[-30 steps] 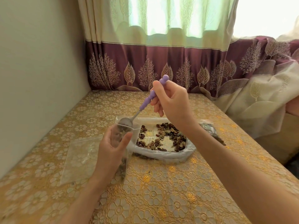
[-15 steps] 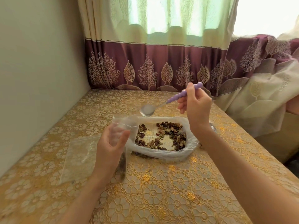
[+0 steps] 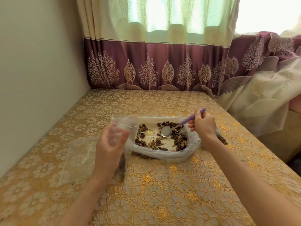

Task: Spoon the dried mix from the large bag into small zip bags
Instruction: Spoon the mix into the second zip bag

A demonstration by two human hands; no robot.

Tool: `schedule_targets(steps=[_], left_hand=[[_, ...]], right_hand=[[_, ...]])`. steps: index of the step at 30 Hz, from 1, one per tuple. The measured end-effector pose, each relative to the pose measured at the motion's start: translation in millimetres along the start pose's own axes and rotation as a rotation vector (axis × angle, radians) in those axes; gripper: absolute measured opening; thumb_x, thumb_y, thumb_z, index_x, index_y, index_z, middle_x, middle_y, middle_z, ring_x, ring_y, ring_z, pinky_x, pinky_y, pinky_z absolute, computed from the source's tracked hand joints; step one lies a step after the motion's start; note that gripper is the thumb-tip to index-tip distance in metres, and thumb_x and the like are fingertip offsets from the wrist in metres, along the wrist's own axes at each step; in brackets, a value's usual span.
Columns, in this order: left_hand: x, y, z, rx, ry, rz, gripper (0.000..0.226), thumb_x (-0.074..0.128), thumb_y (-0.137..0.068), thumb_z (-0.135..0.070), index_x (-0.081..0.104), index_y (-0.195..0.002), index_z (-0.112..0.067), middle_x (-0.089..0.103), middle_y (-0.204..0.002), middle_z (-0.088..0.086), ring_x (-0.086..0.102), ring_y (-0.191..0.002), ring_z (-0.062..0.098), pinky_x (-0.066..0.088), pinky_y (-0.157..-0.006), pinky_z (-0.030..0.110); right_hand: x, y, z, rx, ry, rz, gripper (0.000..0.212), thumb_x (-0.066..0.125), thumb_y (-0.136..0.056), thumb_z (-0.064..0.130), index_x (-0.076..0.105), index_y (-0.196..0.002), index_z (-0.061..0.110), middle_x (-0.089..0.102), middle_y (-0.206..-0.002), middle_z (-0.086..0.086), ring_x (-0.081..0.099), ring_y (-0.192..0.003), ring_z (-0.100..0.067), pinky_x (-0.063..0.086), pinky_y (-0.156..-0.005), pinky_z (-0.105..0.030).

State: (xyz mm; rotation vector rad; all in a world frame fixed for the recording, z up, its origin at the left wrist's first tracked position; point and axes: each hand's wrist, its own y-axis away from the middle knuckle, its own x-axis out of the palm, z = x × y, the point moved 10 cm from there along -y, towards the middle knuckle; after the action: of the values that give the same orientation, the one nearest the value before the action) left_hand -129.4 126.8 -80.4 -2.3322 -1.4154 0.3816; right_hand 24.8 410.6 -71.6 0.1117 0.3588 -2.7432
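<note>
Slanting bowl-down-left into the large bag (image 3: pixel 193 144), the spoon (image 3: pixel 177 128) sits in right-hand fingers (image 3: pixel 192 123); left hand (image 3: pixel 110 144) grips the small zip bag (image 3: pixel 121 126).

The left hand (image 3: pixel 110 144) covers most of the small zip bag (image 3: pixel 121 128), so its fill cannot be judged. At three o'clock of the large bag (image 3: pixel 164 154), the right hand (image 3: pixel 202 126) and wrist hide most of a dark filled bag (image 3: pixel 221 139). The spoon (image 3: pixel 166 132) bowl's load is too small to tell, and both forearms are cut off at the six o'clock edge.
</note>
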Motion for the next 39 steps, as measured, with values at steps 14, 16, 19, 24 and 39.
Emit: schedule_targets(steps=[14,16,19,24,39], left_hand=[[-2,1,5,-0.061,-0.039,-0.004,0.057,0.058,-0.066,-0.067,0.057,-0.107,-0.028,0.065,-0.099,-0.024,0.064,-0.089,-0.003,0.055,-0.079,0.035],[-2,1,5,-0.071,-0.031,-0.003,0.053,0.059,-0.064,-0.069,0.057,-0.103,-0.032,0.065,-0.098,-0.023,0.064,-0.089,-0.002,0.055,-0.08,0.038],[-2,2,6,-0.089,-0.03,-0.003,0.053,0.06,-0.065,-0.068,0.058,-0.103,-0.032,0.066,-0.099,-0.02,0.066,-0.09,0.003,0.055,-0.082,0.045],[-2,1,4,-0.086,-0.051,-0.008,0.066,0.059,-0.066,-0.065,0.056,-0.115,-0.021,0.066,-0.101,-0.02,0.064,-0.093,0.002,0.053,-0.086,0.044],[3,2,8,-0.11,-0.049,0.044,0.09,0.064,-0.058,-0.069,0.049,-0.128,-0.014,0.06,-0.122,-0.004,0.058,-0.112,0.014,0.048,-0.095,0.046]], right_hand=[[42,30,-13,0.154,-0.043,0.296,0.04,0.04,-0.102,0.022,0.059,-0.07,0.005,0.066,-0.051,0.0,0.052,-0.045,-0.007,0.043,-0.042,-0.016],[46,33,-13,0.17,-0.047,0.299,0.041,0.041,-0.102,0.021,0.059,-0.068,0.006,0.065,-0.049,0.001,0.053,-0.043,-0.006,0.044,-0.042,-0.015],[45,33,-16,0.211,-0.094,0.272,0.041,0.041,-0.101,0.02,0.058,-0.069,0.002,0.065,-0.048,-0.002,0.052,-0.039,-0.005,0.043,-0.039,-0.014],[36,27,-27,0.289,-0.177,0.194,0.037,0.04,-0.102,0.02,0.057,-0.075,0.0,0.068,-0.054,-0.009,0.049,-0.038,-0.007,0.04,-0.037,-0.014],[36,16,47,0.121,-0.408,0.135,0.038,0.044,-0.1,0.017,0.057,-0.067,0.003,0.064,-0.051,-0.005,0.048,-0.038,-0.007,0.037,-0.035,-0.015]])
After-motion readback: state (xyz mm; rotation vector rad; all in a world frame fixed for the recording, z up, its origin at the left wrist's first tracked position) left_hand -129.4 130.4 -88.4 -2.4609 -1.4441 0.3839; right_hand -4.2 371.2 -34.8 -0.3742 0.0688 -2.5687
